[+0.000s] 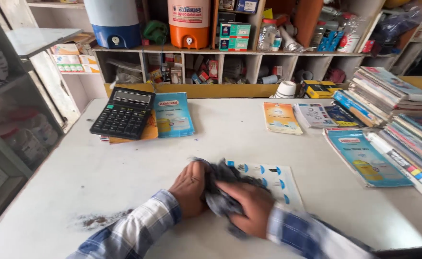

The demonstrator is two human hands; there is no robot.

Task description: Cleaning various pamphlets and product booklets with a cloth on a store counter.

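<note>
Grey crumpled cloth rag (220, 192) is bunched between both hands near the front edge of the white laminate counter (124, 168), well in front of the black desk calculator (123, 113), which is taken as the reference. Left hand (189, 188) is closed on the rag's left side, fingers curled into the fabric. Right hand (249, 204) is clamped over the rag's right side, knuckles up, with part of the cloth hidden under it. Both forearms are covered by blue-and-white checked sleeves (139, 230). Rag and right hand are lying partly on a white leaflet with blue round marks (278, 180), which is flat on the counter, in front and to the right of the calculator. A dark smudge of dirt (100, 219) is seen on the counter surface, in front of the calculator, to the left of the left sleeve. The calculator is resting on an orange booklet, with a light-blue brochure (173, 115) touching it just to the right. Stacks of books and magazines (398, 115) are piled far right of the calculator. An orange water cooler (188, 21) is standing on the shelf behind and right of the calculator.
</note>
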